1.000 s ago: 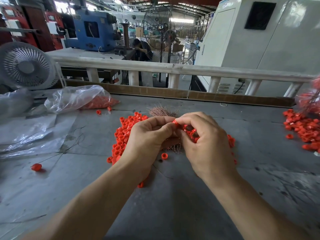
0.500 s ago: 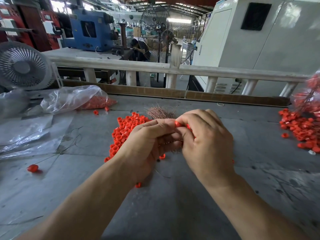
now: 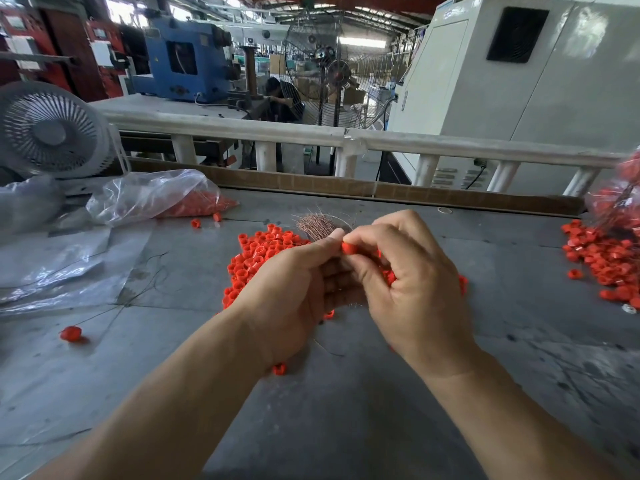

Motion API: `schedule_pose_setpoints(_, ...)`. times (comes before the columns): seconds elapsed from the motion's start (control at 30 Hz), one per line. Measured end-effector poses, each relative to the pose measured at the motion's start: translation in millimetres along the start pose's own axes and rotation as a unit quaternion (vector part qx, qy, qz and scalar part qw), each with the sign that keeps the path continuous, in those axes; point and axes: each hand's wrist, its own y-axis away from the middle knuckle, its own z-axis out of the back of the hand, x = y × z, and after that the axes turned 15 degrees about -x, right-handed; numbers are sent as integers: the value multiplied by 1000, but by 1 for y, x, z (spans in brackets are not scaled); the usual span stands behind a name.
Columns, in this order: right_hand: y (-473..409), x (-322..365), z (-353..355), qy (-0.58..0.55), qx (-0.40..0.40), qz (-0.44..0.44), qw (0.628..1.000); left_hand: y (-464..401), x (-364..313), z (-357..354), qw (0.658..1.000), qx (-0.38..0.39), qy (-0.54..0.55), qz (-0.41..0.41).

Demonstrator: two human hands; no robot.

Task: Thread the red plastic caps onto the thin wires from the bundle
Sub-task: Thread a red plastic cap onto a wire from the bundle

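A heap of red plastic caps (image 3: 263,252) lies on the grey table (image 3: 346,427), partly hidden behind my hands. A bundle of thin copper-coloured wires (image 3: 317,225) fans out just beyond my fingertips. My right hand (image 3: 412,285) pinches one red cap (image 3: 349,248) between thumb and forefinger. My left hand (image 3: 294,289) meets it fingertip to fingertip, thumb and forefinger pinched at the cap; the wire between them is too thin to make out. More caps show under my right palm.
A clear plastic bag (image 3: 156,197) with red caps lies at the left, beside flat plastic sheets. A capped wire (image 3: 71,333) rests at the near left. Another pile of caps (image 3: 602,261) sits at the right edge. A white fan (image 3: 52,129) and a railing (image 3: 346,138) stand behind.
Both hands stayed pressed together at the cap and lifted slightly; the pinched cap sits at the fingertips in every frame. The camera shifted a little.
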Motion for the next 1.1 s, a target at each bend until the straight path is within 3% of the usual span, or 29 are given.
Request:
schedule_pose_setpoints(0.23,-1,3,0,-8,1,-11,1000,-1,-1,4,999,4,4,-50)
schedule_pose_setpoints(0.47,1,4,-2,6,-9,-28,1000,-4,1,6,989,-81,1,-121)
schedule_pose_setpoints(0.63,0,2,-1,11,-12,-32,999,-4,1,9,991,-57,-24,-121)
schedule_pose_setpoints(0.87,2,2,-3,-82,-32,-180,980,-3,-2,7,988,-85,-7,-126)
schedule_pose_setpoints(1.1,0,3,1,-75,-7,-189,979,-3,-14,12,979,-149,53,-129)
